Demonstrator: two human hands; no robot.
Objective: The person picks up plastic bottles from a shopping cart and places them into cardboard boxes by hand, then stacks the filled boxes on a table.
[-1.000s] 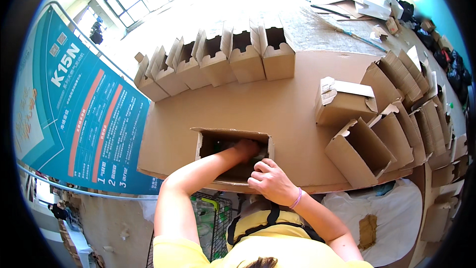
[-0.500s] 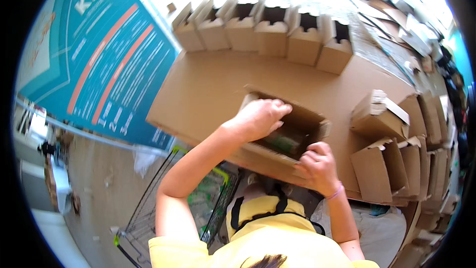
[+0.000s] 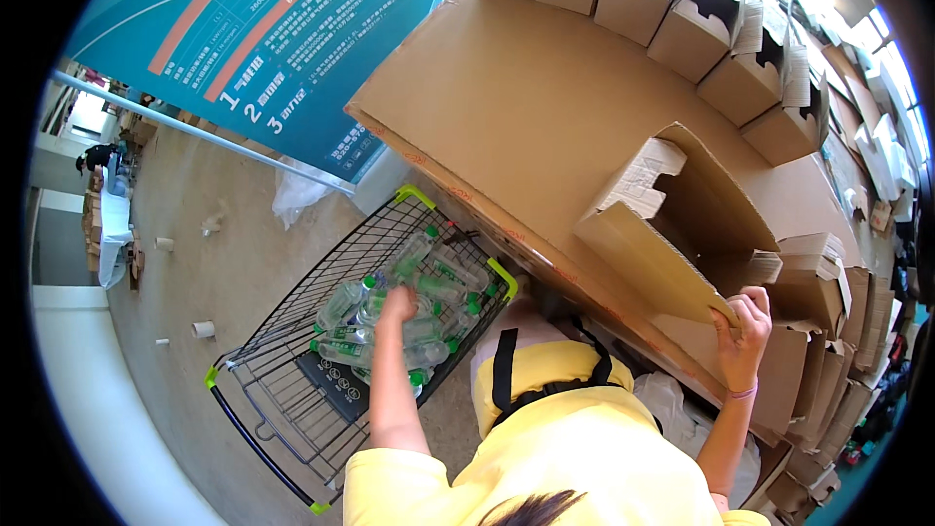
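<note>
My left hand (image 3: 397,304) curls down onto the water bottles (image 3: 409,297) in the wire cart (image 3: 292,399) at seven o'clock, right hand (image 3: 742,329) pinching the open carton (image 3: 672,234) flap steady — grab one bottle cleanly by its body.
</note>
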